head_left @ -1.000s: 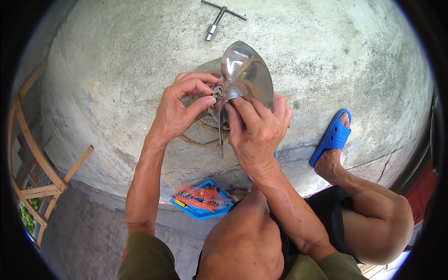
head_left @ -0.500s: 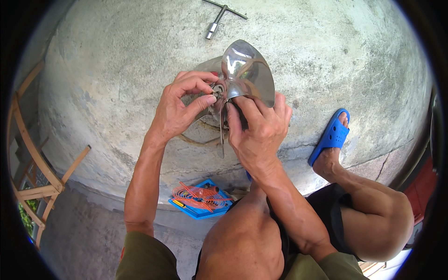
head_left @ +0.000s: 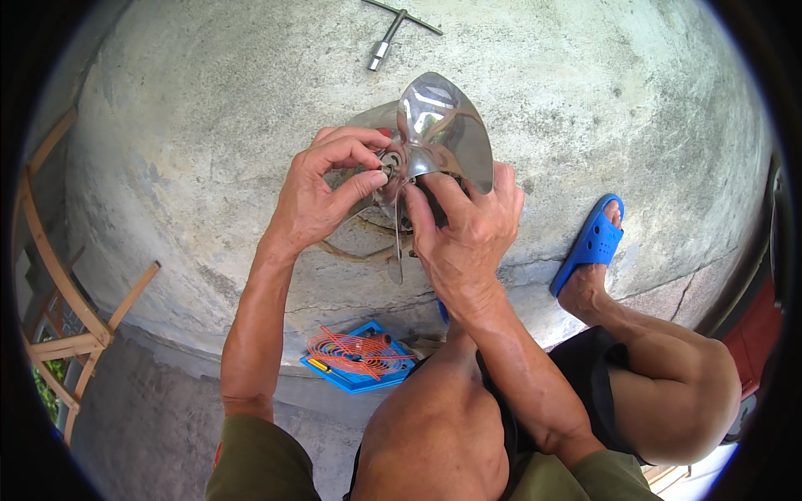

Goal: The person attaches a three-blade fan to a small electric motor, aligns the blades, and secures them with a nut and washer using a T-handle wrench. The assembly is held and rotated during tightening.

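Note:
A shiny metal fan [head_left: 447, 125] with broad curved blades is held upright above the concrete floor. At the face of its hub, my left hand [head_left: 309, 200] pinches a small metal nut [head_left: 388, 169] between thumb and fingertips, at the end of the shaft. My right hand [head_left: 468, 234] grips the part behind the hub, thumb and fingers wrapped under the near blade. The dark body behind the blades is mostly hidden by that hand. A cord [head_left: 355, 252] curves on the floor below the fan.
A T-handle socket wrench [head_left: 393, 35] lies beyond the fan. Near my leg sits a blue tray-like frame [head_left: 338, 381] with an orange spiral grille [head_left: 355, 351] and a yellow-handled tool. A wooden frame [head_left: 75, 344] stands at the left. My foot in a blue slipper [head_left: 590, 242] is at the right.

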`<state>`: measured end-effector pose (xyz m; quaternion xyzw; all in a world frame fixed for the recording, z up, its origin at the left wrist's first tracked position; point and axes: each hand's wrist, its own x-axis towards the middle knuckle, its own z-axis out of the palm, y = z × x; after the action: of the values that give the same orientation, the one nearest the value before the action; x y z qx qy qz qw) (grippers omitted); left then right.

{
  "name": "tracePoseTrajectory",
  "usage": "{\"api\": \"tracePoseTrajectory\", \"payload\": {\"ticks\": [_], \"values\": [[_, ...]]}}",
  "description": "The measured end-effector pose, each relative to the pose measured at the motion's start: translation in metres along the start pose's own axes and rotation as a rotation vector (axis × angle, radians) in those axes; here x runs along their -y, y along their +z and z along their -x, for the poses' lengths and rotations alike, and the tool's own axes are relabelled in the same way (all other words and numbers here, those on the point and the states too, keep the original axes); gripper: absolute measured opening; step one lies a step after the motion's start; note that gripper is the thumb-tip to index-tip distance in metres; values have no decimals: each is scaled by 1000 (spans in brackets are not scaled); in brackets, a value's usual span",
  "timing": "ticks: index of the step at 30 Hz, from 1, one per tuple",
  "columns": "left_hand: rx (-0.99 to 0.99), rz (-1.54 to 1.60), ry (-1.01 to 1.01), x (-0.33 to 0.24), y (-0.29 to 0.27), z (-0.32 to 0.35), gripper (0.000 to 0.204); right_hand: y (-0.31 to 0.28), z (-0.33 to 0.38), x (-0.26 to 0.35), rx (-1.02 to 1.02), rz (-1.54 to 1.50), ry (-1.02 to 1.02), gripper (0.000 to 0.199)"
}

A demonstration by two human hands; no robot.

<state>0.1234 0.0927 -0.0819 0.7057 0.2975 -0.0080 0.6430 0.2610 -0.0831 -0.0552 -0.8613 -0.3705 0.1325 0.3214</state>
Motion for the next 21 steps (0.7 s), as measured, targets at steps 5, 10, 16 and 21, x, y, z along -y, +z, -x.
{"api": "tracePoseTrajectory", "payload": {"ticks": [5, 10, 16, 21], "values": [[3, -4, 4, 1, -1, 0, 11, -1, 1, -2, 20, 3, -27, 22], [0, 1, 0, 1, 0, 0, 11, -3, 0, -3, 36, -2, -40, 23], [0, 1, -7, 0, 0, 1, 10, -8, -1, -5, 69, -34, -54, 25], [-1, 3, -3, -1, 0, 1, 10, -6, -1, -7, 37, -79, -52, 24]]}}
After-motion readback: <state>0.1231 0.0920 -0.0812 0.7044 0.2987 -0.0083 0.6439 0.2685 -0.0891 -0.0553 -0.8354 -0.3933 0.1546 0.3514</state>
